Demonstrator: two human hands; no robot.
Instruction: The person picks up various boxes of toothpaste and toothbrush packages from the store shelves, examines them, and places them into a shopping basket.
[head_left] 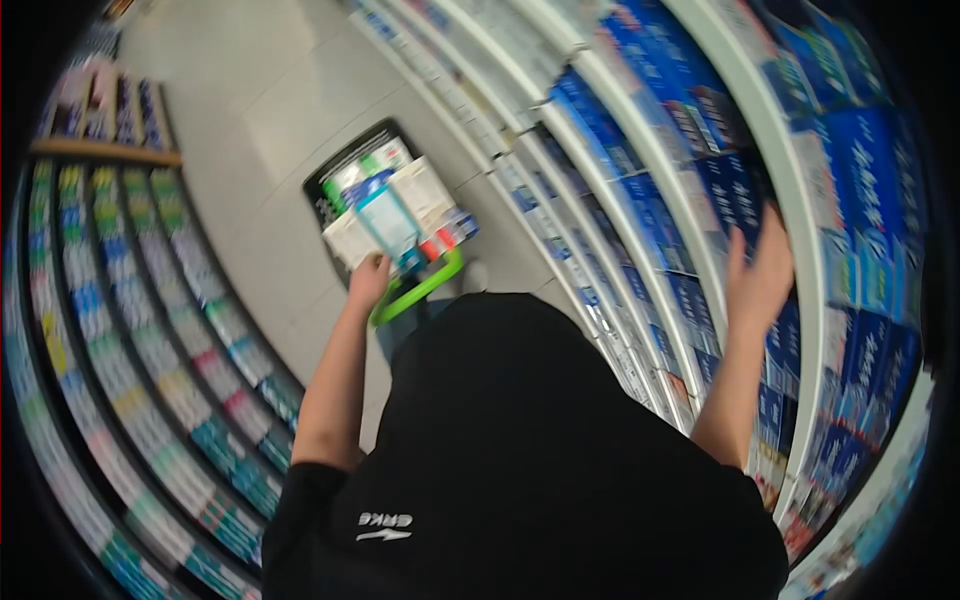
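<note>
My right hand [760, 275] reaches into a shelf bay on the right, thumb and fingers apart, beside dark blue boxes [735, 195]. Whether its fingertips touch them is blurred. My left hand [370, 281] is curled closed at the near left side of a shopping cart [385, 130] with a green handle [420, 288]. Its fingers meet the edge of the goods there, and what they grip is hidden. In the cart lie a white box [352, 240], a teal-and-white pack [388, 218], a cream box [425, 190] and a small red item [438, 243].
White-edged shelves [795, 190] full of blue packaged goods curve along my right. On the left stands a dark-edged rack [140, 320] with rows of colourful packs. Grey floor tiles [240, 110] run between them.
</note>
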